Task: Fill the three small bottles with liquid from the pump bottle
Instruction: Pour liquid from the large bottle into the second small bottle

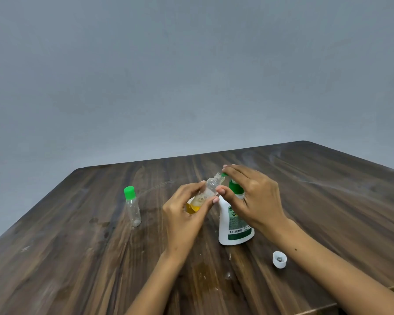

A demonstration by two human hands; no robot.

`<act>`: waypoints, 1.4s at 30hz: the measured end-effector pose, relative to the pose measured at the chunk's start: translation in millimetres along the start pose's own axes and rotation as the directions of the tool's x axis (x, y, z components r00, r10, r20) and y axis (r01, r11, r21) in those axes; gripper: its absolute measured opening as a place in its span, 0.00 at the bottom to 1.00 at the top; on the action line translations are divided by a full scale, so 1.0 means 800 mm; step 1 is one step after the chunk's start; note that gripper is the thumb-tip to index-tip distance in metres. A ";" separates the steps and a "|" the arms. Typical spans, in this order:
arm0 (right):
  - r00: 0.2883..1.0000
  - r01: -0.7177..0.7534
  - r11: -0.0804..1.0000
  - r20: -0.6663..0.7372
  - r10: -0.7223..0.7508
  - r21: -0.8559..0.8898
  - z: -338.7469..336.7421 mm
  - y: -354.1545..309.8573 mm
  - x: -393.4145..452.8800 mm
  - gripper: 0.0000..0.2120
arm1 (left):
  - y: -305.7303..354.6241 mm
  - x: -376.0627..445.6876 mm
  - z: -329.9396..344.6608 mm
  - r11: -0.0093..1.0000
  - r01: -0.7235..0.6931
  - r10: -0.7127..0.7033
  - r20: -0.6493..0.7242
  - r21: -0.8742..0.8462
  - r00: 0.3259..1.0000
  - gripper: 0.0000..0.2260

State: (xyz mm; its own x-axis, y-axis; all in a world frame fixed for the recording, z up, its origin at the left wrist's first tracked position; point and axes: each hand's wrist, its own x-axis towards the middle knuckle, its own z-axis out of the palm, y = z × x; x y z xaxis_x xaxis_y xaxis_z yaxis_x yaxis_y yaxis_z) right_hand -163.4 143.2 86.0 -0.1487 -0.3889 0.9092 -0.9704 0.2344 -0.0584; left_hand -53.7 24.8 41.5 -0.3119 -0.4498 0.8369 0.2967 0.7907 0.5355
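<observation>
Single view only, head-mounted wide-angle, so no overlap with any other camera. It looks forward and down across the worktop (328,201) from the near edge, toward a plain grey wall (191,64) that fills the upper half of the frame. Horizon is tilted, the worktop's far edge rising to the right. Close range: both forearms enter from the bottom, and the hands (255,198) sit just below frame centre. Worktop corners bend with lens distortion.
</observation>
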 end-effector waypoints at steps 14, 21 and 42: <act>1.000 -0.003 1.000 -0.004 0.003 -0.001 0.003 0.002 -0.003 0.34 | -0.002 0.001 0.001 1.000 0.006 -0.006 -0.021 0.005 1.000 0.17; 1.000 -0.002 1.000 0.005 0.002 0.000 -0.002 0.003 0.006 0.35 | -0.004 0.000 0.001 1.000 0.011 -0.010 -0.029 0.013 1.000 0.17; 0.996 0.004 1.000 0.085 -0.006 0.025 -0.006 0.005 0.005 0.36 | -0.005 0.000 0.001 1.000 0.005 -0.005 -0.026 0.009 1.000 0.17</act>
State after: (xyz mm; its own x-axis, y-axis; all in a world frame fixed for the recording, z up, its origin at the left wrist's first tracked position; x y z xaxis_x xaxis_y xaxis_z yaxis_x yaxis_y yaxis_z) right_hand -167.1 146.8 91.2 -0.1588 -0.4642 0.8714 -0.9753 0.2108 -0.0654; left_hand -55.7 22.1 39.7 -0.2896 -0.4642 0.8371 0.2875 0.7920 0.5386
